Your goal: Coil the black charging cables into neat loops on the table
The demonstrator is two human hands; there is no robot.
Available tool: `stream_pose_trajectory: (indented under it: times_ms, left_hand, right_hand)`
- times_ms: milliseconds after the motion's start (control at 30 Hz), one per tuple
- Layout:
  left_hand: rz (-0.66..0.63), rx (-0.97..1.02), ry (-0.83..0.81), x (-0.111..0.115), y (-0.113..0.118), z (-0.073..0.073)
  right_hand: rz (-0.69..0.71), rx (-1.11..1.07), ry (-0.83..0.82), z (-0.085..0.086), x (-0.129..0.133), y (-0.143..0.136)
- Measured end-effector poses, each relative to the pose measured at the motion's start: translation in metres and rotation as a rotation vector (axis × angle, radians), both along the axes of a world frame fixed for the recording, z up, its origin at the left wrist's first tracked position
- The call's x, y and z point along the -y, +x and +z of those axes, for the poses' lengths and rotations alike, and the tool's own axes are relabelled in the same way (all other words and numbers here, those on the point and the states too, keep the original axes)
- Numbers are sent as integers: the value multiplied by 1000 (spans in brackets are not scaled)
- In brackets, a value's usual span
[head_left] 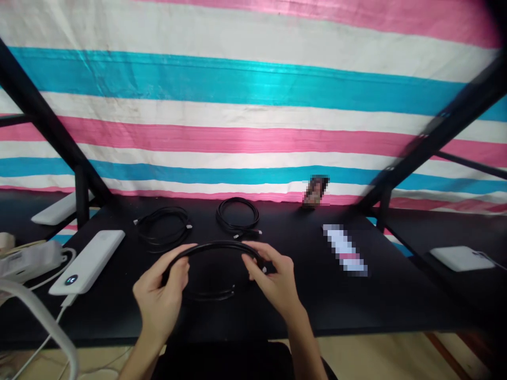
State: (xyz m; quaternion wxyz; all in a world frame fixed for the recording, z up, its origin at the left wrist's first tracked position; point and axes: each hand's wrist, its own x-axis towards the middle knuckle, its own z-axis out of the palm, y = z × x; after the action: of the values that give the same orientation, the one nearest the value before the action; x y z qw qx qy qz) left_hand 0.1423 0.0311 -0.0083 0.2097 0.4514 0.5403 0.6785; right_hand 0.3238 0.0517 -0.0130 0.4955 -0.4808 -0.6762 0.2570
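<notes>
Between my hands, above the black table, a black cable (222, 245) is bent in a coiled arc. My left hand (161, 290) is closed round its left side, thumb and fingers pinching it. On the other side my right hand (276, 277) grips the cable too, and a small pale connector end pokes out by the fingers. The lower strands of the loop hang or lie near the tabletop; which, I cannot tell. Beyond my hands are two more coiled black cables, one at left (160, 248) and one in the middle (237, 199), both with light metal plugs.
A white power bank (95, 258) with a lit display and plugged-in cable lies left, near a white power strip (35, 258). A blurred-out phone-like item (316, 191) stands at the back; a pixelated strip (344, 250) lies right. Black frame bars (428, 137) slant up both sides before striped sheeting.
</notes>
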Motion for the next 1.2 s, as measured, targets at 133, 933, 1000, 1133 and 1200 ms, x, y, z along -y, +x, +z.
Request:
stream_pose_trajectory:
  times_ms: [133,933,1000,1133,1200]
  left_hand:
    - [-12,109,-87,-3,-2,-5]
    - [-832,823,-761,-10,31,-39]
    - [-889,882,-792,-8,34,-36]
    - [-824,1014,-762,-8,41,-32]
    - [-723,1132,-758,-10,41,-31]
  right_hand:
    - [75,71,-131,-5,-4,8]
    - [-10,-1051,-160,13,-7,8]
    - [-38,-1097,-206,12,-8,6]
    - [-38,-1115,-271,9,-9,1]
    - [33,-1072,-313,5,-10,-2]
